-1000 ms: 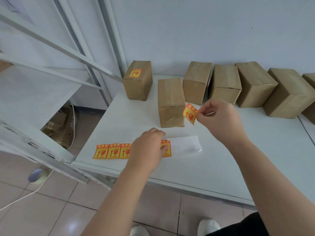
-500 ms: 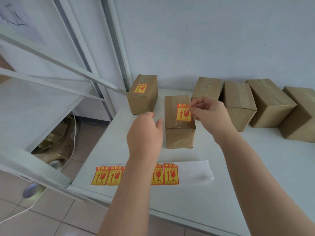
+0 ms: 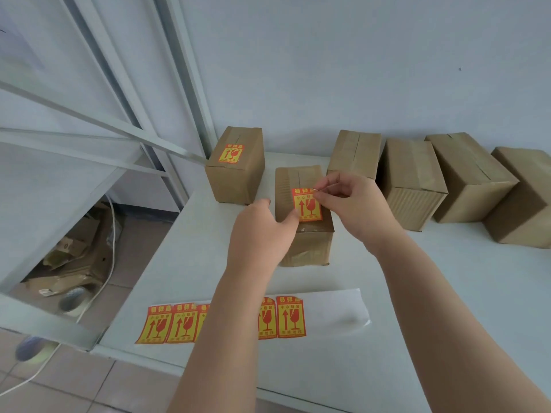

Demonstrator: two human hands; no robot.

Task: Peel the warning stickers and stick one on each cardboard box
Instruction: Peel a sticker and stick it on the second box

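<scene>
The sticker (image 3: 307,205) on the near box (image 3: 304,234) reads 小心 above an arrow and broken glass. The same signs mark the strip stickers (image 3: 290,317); smaller characters are unreadable.

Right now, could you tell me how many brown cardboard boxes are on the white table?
6: stickered box far left, box under both hands, then four unstickered along the wall. More may lie beyond the right edge.

A strip of red-and-yellow warning stickers (image 3: 280,318) lies on the white desk (image 3: 447,308) before a brown cardboard box (image 3: 304,242); further boxes line the wall behind.

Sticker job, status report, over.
Right hand pinching sticker top corner; left hand pressing its lower edge onto middle box. Four boxes unlabelled. Nothing obstructing.
</scene>
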